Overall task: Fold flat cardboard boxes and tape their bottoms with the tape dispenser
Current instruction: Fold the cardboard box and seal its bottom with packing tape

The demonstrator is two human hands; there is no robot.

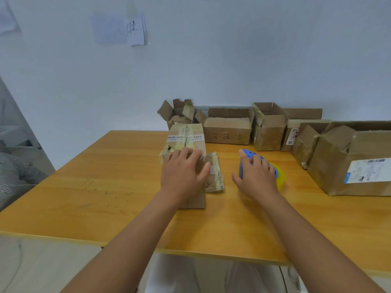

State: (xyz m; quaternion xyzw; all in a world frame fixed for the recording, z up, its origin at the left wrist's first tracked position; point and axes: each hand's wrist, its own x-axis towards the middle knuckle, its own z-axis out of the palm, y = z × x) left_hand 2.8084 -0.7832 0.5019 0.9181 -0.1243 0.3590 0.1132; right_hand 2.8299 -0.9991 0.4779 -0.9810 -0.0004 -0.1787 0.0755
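Wooden table [105, 187] left side bare | left hand [182, 174] flat on box [186, 142] | right hand [256, 176] grasping tape dispenser [275, 172]

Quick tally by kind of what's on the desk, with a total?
Cardboard boxes: 7. One under the left hand, and a row of six at the back and right
Tape dispenser, under the right hand: 1
Total: 8

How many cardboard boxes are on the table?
About 7: one under the left hand; five by the wall; one far right. Overlaps may hide others.
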